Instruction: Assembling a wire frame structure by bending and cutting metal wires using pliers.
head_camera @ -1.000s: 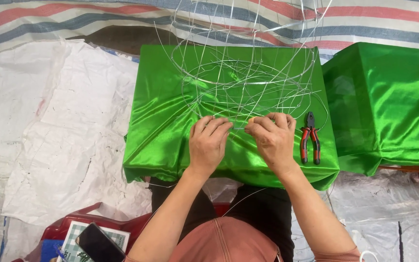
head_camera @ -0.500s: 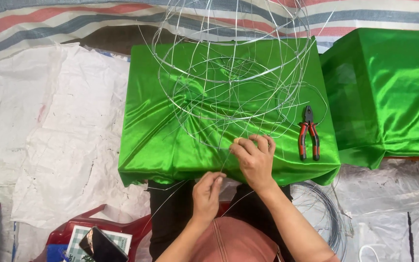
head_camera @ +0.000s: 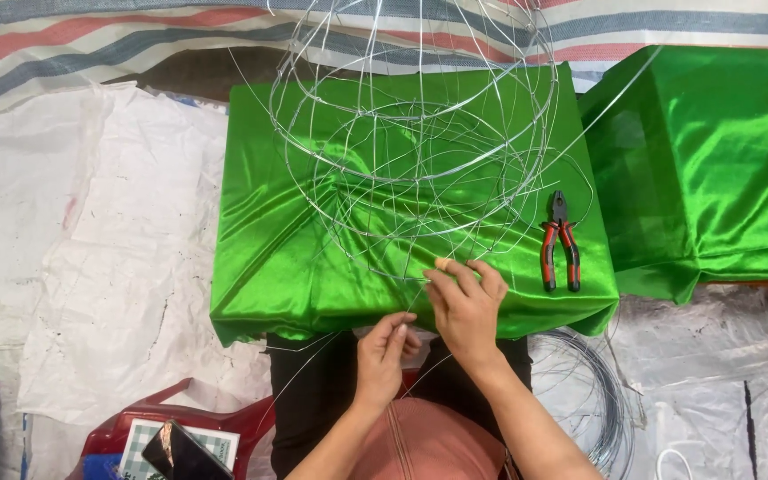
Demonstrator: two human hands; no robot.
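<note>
A round cage of thin silver wire [head_camera: 411, 160] stands on a small table draped in shiny green cloth [head_camera: 268, 258]. My right hand [head_camera: 466, 304] pinches the cage's lower rim at the table's near edge, fingers closed on the wire. My left hand [head_camera: 382, 356] is lower, in front of the table edge, with its fingers closed on a loose strand of wire [head_camera: 313, 378] that trails down to the left. Red-handled pliers [head_camera: 559, 242] lie on the cloth just right of my right hand.
A second green-draped block [head_camera: 713, 160] stands at the right. A coil of wire [head_camera: 588, 391] lies on the floor by my right arm. A red plastic stool [head_camera: 180, 427] with a phone and card is at lower left. White sacking [head_camera: 73, 249] covers the floor.
The cage has risen and tilted toward the camera. My left hand dropped from the table top to below its edge, drawing a wire strand down. My right hand slid toward the near edge.
</note>
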